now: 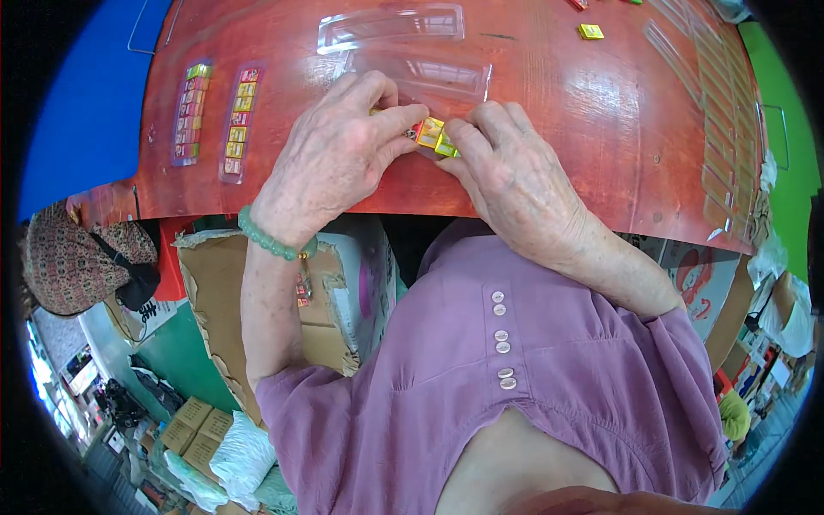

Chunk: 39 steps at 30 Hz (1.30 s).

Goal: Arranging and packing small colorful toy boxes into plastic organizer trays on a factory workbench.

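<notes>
A short row of small yellow, red and green boxes [432,132] is pinched between my two hands, just above the near edge of the red table [549,94]. My left hand [339,137] grips its left end with thumb and index finger. At the other end, the bent fingers of my right hand [506,172] close on the row and hide part of it. Right behind my hands lies a clear plastic tray [429,75], with a second clear tray [390,30] farther back.
On the left, two slim clear trays [230,178] hold rows of little boxes. One loose yellow box [590,32] sits at the back right. Several clear trays [725,137] lie overlapped along the right edge. Below the table stands an open cardboard box [210,283].
</notes>
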Each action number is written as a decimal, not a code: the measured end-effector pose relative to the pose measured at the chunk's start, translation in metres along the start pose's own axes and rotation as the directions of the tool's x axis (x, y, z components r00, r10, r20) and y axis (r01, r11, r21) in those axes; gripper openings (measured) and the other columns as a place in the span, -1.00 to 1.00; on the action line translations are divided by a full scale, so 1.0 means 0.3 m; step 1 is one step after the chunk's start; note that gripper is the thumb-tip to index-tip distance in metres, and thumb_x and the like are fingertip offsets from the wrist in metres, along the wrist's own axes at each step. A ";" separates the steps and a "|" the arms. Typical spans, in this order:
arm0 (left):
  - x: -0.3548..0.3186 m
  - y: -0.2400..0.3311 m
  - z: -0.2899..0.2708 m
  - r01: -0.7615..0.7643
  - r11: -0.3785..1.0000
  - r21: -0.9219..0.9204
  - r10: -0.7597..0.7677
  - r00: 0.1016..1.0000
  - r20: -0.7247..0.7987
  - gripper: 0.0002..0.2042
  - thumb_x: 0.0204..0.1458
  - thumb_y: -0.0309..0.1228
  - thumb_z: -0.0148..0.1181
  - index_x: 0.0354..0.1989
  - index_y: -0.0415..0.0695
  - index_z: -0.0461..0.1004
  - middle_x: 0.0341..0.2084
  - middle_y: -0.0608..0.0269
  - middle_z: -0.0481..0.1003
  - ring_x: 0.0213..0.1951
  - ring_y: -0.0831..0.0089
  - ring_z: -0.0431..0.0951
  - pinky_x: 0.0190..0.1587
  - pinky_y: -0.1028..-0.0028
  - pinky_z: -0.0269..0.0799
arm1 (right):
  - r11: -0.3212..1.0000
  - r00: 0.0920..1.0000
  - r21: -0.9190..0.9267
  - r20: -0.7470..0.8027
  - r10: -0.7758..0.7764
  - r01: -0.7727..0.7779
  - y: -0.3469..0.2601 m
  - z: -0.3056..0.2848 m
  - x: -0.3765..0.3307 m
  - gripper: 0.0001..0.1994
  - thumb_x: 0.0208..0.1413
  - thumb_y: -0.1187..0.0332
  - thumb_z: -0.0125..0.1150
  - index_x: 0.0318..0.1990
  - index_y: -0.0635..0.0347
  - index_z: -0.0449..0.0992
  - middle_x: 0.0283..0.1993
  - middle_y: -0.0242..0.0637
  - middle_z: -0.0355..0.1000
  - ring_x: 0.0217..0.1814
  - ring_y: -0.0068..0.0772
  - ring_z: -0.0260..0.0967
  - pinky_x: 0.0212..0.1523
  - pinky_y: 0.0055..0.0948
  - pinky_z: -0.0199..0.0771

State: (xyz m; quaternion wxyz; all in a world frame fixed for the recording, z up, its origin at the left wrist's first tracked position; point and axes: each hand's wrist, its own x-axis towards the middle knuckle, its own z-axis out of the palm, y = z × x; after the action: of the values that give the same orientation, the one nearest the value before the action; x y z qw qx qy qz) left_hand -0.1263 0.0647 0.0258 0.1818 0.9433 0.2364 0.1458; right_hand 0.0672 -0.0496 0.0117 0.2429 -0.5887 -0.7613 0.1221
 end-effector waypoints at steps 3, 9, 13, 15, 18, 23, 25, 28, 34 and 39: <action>0.017 -0.021 0.003 0.000 0.999 -0.051 -0.001 1.000 -0.008 -0.68 -0.03 -0.43 0.41 -0.06 -0.16 0.60 -0.25 0.18 0.46 -0.15 0.17 0.53 -0.10 0.22 0.51 | 1.000 1.000 -0.013 -0.022 -0.006 0.006 0.010 -0.004 -0.003 -0.65 0.09 0.40 0.41 -0.03 0.34 0.47 -0.14 -0.09 0.35 -0.10 -0.03 0.34 -0.08 -0.16 0.48; 0.024 -0.031 0.019 0.029 0.988 -0.151 -0.040 0.997 -0.069 -0.63 -0.08 -0.46 0.45 -0.05 -0.25 0.57 -0.16 0.11 0.50 -0.13 0.09 0.56 -0.08 0.22 0.51 | 1.000 0.999 0.014 -0.046 -0.020 0.021 0.043 0.001 -0.019 -0.52 -0.01 0.32 0.50 0.04 0.30 0.48 -0.11 -0.12 0.38 -0.09 -0.05 0.35 -0.08 -0.18 0.47; 0.014 -0.032 0.023 0.028 0.988 -0.154 -0.046 0.992 -0.118 -0.58 -0.05 -0.52 0.46 0.04 -0.21 0.57 -0.12 0.06 0.53 -0.16 0.16 0.61 -0.15 0.32 0.57 | 0.999 0.998 0.006 -0.037 -0.047 0.047 0.064 0.001 -0.033 -0.43 -0.09 0.23 0.54 0.07 0.29 0.47 -0.07 -0.13 0.40 -0.08 -0.07 0.37 -0.05 -0.18 0.47; 0.001 -0.023 0.029 0.051 0.988 -0.148 -0.070 0.989 -0.131 -0.58 -0.05 -0.51 0.46 0.04 -0.22 0.57 -0.12 0.06 0.53 -0.14 0.15 0.61 -0.12 0.31 0.57 | 0.998 0.997 0.017 -0.044 -0.062 0.062 0.069 -0.004 -0.039 -0.41 -0.10 0.24 0.55 0.08 0.29 0.46 -0.05 -0.14 0.40 -0.06 -0.07 0.37 -0.03 -0.16 0.46; -0.027 -0.002 0.041 0.071 0.992 -0.102 -0.088 0.981 -0.170 -0.57 -0.05 -0.51 0.46 0.05 -0.23 0.57 -0.06 0.04 0.54 -0.05 0.10 0.59 -0.05 0.28 0.56 | 0.995 0.995 0.011 -0.029 -0.098 0.098 0.080 -0.013 -0.056 -0.33 -0.11 0.18 0.53 0.16 0.28 0.44 0.08 -0.12 0.39 0.08 -0.05 0.37 0.09 -0.12 0.43; -0.086 0.024 0.089 0.064 0.997 -0.037 -0.070 0.977 -0.204 -0.46 0.02 -0.43 0.41 0.22 -0.24 0.48 0.19 -0.05 0.47 0.21 -0.04 0.48 0.18 0.18 0.48 | 0.982 0.974 -0.039 0.135 -0.180 0.186 0.101 -0.007 -0.085 -0.14 -0.06 -0.06 0.39 0.38 0.20 0.31 0.45 -0.11 0.24 0.51 -0.04 0.15 0.45 0.01 0.16; -0.102 0.044 0.103 0.133 0.989 0.063 -0.127 0.988 -0.089 -0.30 0.10 -0.16 0.33 0.39 -0.20 0.30 0.42 0.01 0.25 0.42 0.03 0.26 0.36 0.06 0.29 | 0.973 0.952 -0.104 0.251 -0.175 0.206 0.113 -0.007 -0.100 -0.06 -0.01 -0.21 0.22 0.48 0.14 0.20 0.59 -0.20 0.05 0.65 -0.10 -0.08 0.57 0.08 -0.13; -0.113 0.068 0.113 0.162 0.977 0.141 -0.156 0.986 -0.050 -0.25 0.19 -0.03 0.17 0.45 -0.26 0.18 0.44 -0.09 0.17 0.44 -0.03 0.20 0.44 0.01 0.14 | 0.975 0.948 -0.098 0.273 -0.164 0.197 0.119 -0.012 -0.099 -0.06 0.04 -0.26 0.13 0.49 0.13 0.17 0.59 -0.23 0.04 0.65 -0.09 -0.09 0.58 0.11 -0.20; -0.132 0.097 0.150 0.228 0.955 0.190 -0.220 0.974 -0.060 -0.18 0.16 0.12 0.12 0.47 -0.18 0.18 0.50 0.07 0.12 0.49 0.10 0.13 0.46 -0.02 0.05 | 0.970 0.944 -0.093 0.268 -0.193 0.225 0.141 -0.025 -0.109 -0.12 0.07 -0.27 0.07 0.50 -0.01 0.20 0.59 -0.24 0.05 0.64 -0.10 -0.07 0.57 0.15 -0.19; -0.135 0.152 0.163 0.240 0.952 0.193 -0.232 0.971 -0.060 -0.16 0.14 0.15 0.12 0.47 -0.18 0.18 0.50 0.07 0.11 0.50 0.14 0.11 0.48 0.00 -0.02 | 0.971 0.934 -0.053 0.291 -0.206 0.231 0.148 -0.060 -0.136 -0.17 0.06 -0.18 0.17 0.49 -0.11 0.21 0.59 -0.30 0.06 0.64 -0.15 -0.05 0.58 0.15 -0.17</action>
State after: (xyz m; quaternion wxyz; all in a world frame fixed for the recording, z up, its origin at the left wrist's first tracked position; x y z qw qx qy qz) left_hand -0.1251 -0.0064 -0.0068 0.0984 0.9188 0.3641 0.1161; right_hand 0.1213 -0.0781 -0.0031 0.1177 -0.4867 -0.8535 0.1441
